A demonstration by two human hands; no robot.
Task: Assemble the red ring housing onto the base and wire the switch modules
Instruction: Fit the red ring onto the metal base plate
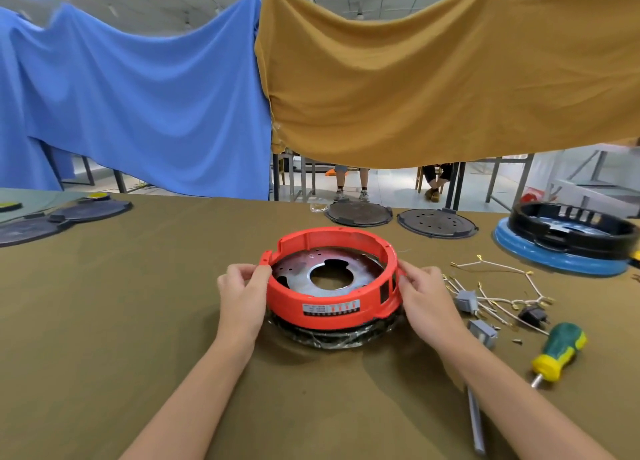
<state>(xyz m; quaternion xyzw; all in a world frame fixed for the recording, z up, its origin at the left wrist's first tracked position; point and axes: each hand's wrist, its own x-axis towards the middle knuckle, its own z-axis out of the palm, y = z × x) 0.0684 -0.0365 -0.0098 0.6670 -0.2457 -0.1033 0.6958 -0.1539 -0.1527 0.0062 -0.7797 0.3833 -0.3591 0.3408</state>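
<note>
Both hands on the red ring housing (332,279): left hand (242,297) with thumb and fingers pinched on the rim's left tab, right hand (426,300) with fingers curled onto the right wall beside the rectangular slots. Between the fingers, ring seated on the dark base (329,338), apparently a little tilted, near edge low, far edge higher. Inside, just beyond the fingertips, a metal plate (329,272) with a central cut-out.

Likely step: seating and aligning, not yet wired.

Risks, as judgement only:
- Uneven press from two side grips, so one edge catching while the other rides up; forced down like that, possible cracked tab under the left thumb.
- Rotational misalignment between tab, slots and base features, hidden under the ring; not checkable from here.
- Film-like glossy wrap around the base below the fingers, apt to bunch under the rim and block seating.
- Switch modules (467,302) and loose wires (498,276) just right of the right knuckles, outside the ring; easy to sweep or snag with the wrist, small terminals prone to scatter on the cloth-covered table (138,321).
- Screwdriver (557,352) near the right forearm, liable to roll if nudged.
</note>
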